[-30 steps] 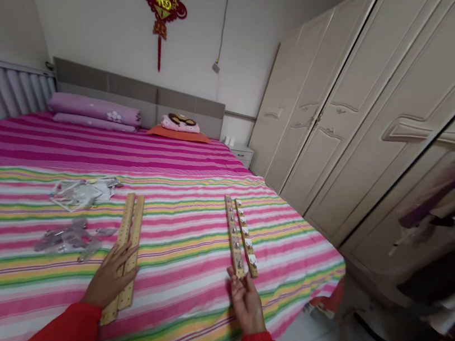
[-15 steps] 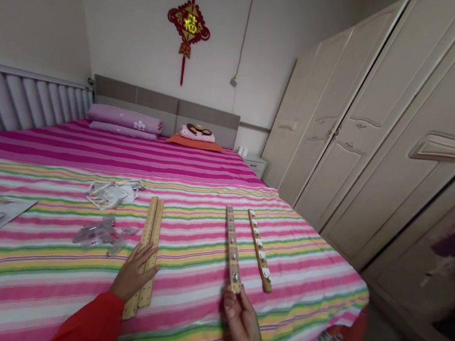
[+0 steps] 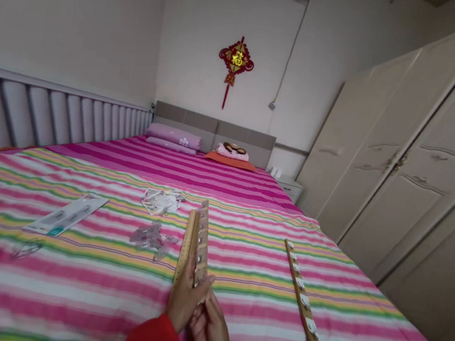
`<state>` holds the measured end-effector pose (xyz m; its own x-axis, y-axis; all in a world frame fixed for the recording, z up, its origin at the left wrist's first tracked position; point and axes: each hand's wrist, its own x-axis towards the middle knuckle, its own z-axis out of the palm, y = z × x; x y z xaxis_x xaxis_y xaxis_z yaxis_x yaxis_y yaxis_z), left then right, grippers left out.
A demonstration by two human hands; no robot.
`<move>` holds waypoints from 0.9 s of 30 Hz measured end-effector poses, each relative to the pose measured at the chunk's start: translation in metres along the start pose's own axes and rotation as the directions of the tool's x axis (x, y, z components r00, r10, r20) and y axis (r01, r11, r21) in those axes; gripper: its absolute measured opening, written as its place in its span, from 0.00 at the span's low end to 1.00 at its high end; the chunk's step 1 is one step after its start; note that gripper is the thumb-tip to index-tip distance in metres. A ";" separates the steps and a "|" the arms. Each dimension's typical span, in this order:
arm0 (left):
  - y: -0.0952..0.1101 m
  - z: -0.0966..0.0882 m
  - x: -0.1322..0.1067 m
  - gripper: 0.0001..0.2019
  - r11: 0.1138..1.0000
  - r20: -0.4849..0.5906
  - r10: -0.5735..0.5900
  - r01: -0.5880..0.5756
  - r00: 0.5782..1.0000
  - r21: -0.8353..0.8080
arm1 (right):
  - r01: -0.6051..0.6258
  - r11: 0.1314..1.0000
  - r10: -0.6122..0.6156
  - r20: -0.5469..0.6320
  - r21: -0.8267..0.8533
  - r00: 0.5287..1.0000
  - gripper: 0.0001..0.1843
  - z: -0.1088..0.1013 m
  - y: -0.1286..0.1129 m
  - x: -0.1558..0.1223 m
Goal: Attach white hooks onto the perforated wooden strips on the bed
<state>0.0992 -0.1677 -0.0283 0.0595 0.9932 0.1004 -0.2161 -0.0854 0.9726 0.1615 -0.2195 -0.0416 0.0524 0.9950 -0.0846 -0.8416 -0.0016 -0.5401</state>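
Both my hands are together near the bed's front middle, on a wooden strip [image 3: 202, 235] with a row of clear-backed metal hooks. My left hand [image 3: 185, 297] closes round its lower part, thumb across the front. My right hand [image 3: 211, 329] holds the near end with curled fingers, partly hidden behind the left. Just left of it are bare wooden strips with small holes [image 3: 186, 241], partly covered by the hook strip and my left hand. A second wooden strip with white hooks [image 3: 300, 285] lies apart at the right.
Left of the strips lie a pile of small clear pieces [image 3: 151, 237], crumpled clear packaging [image 3: 161, 202] and a flat hook package [image 3: 69, 215]. Everything rests on the striped bedsheet [image 3: 108, 295]. Pillows [image 3: 175, 136] lie by the headboard; a wardrobe [image 3: 384, 136] stands to the right.
My right hand has brought the clear-hook strip left to the bare strips. My left hand has shifted from lying on the bare strips to gripping the hook strip. The view has turned left.
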 end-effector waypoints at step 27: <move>0.024 -0.092 0.118 0.12 0.999 -0.422 0.024 -0.005 0.906 0.045 | -0.114 0.984 0.118 0.021 -0.137 0.993 0.17 0.027 0.023 0.012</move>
<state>0.0117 -0.0456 -0.0127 -0.3626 0.9316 0.0255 -0.1721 -0.0938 0.9806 0.1284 -0.2045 -0.0322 -0.0585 0.9898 -0.1297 -0.7605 -0.1284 -0.6365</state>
